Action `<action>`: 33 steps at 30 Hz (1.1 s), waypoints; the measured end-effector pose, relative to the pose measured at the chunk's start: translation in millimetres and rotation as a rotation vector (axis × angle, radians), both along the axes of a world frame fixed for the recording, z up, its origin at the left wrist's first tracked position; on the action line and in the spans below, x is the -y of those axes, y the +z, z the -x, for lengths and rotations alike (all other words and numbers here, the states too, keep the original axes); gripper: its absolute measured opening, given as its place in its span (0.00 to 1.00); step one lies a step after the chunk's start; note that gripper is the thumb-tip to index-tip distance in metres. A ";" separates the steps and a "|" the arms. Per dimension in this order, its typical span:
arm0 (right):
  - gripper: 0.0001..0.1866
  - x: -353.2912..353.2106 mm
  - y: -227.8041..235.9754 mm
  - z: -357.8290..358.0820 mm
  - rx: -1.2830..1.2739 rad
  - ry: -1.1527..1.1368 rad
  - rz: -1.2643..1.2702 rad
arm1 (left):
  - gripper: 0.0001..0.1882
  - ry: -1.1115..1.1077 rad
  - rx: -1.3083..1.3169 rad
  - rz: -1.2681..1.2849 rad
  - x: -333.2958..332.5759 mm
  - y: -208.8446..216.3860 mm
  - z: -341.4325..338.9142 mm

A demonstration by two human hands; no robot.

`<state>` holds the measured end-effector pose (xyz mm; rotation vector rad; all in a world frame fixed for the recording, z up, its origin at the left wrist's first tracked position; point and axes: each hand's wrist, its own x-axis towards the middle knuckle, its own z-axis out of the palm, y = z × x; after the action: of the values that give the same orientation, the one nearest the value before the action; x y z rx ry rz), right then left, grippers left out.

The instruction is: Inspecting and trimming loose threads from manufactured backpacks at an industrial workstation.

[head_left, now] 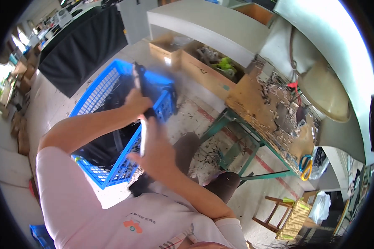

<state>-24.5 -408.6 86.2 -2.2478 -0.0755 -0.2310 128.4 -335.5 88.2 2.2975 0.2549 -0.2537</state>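
Note:
My left hand [138, 103] is closed around the middle of a long thin strip [143, 141], which is dark at its upper end and pale lower down. My right hand [156, 150] holds the strip's lower part, just below the left hand. Both hands are over the near right corner of a blue plastic crate [96, 93] standing on the floor. The crate holds black material [108, 147]. The strip's upper end is blurred and rises above the crate's rim.
To the right stands a wooden workbench [247, 99] on a green metal frame [253, 143], littered with scraps. Open cardboard boxes [197, 66] sit behind the crate. Scissors [306, 165] hang at the bench's end. A wooden stool [293, 216] stands at lower right, and a black-draped table [85, 45] at the back left.

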 end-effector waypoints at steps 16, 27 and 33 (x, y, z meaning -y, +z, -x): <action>0.30 221.4 -2.4 94.4 0.072 -0.267 -0.757 | 0.26 -0.759 0.026 0.726 36.1 -0.9 -55.5; 0.21 259.6 -3.9 152.0 0.076 -0.717 -0.798 | 0.20 -1.028 0.060 0.507 173.0 54.7 -32.1; 0.21 280.3 -1.2 165.3 0.109 -0.785 -0.794 | 0.20 -1.074 0.055 0.396 207.7 53.1 -33.3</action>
<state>-189.8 -688.9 85.0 -1.3725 0.7274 -0.6660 161.6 -543.2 141.3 1.8288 -1.0002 -0.6936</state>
